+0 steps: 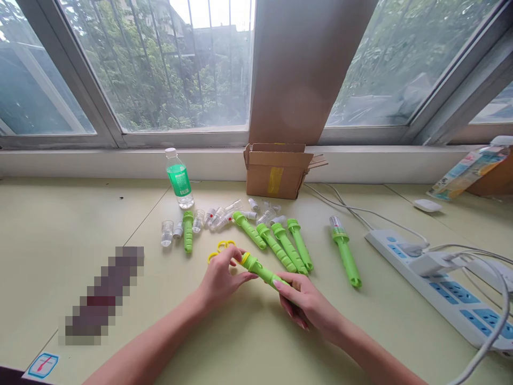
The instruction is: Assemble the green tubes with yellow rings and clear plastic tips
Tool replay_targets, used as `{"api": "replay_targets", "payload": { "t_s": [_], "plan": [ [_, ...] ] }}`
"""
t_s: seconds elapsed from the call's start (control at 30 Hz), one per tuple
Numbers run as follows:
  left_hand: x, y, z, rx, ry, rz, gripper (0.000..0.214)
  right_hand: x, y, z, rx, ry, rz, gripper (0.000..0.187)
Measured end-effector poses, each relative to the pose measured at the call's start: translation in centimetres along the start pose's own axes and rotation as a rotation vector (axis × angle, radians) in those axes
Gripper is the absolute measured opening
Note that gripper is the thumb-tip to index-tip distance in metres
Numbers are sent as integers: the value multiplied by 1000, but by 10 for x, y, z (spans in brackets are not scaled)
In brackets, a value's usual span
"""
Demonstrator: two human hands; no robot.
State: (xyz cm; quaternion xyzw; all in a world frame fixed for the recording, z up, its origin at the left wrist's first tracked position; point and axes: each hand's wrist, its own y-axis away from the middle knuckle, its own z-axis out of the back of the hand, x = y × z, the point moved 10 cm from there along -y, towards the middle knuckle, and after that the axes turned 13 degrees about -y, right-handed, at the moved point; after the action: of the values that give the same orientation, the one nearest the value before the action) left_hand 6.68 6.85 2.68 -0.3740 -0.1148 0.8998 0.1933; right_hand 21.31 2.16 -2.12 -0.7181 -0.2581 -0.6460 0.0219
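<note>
Soft daylight enters through the windows (172,75) (sky (219,12) washed out).

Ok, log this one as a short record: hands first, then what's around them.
Left hand: holds the yellow-ringed end of a green plastic tube
Right hand: holds the tube's other end
Loose yellow plastic rings: beyond the left hand
Other green plastic tubes: five without clear tops, one with
Clear ribbed plastic cups: before the brown cardboard box
Bottle: clear plastic, green label, left of box
Right side: white plastic power strip, blue sockets
</note>
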Motion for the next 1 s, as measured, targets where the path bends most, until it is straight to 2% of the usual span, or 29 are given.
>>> {"api": "replay_targets", "payload": {
  "t_s": [1.0],
  "plan": [
    [1,1,0,12,-25,15,30,0,-1,-2,8,19,4,34]
  ]
}}
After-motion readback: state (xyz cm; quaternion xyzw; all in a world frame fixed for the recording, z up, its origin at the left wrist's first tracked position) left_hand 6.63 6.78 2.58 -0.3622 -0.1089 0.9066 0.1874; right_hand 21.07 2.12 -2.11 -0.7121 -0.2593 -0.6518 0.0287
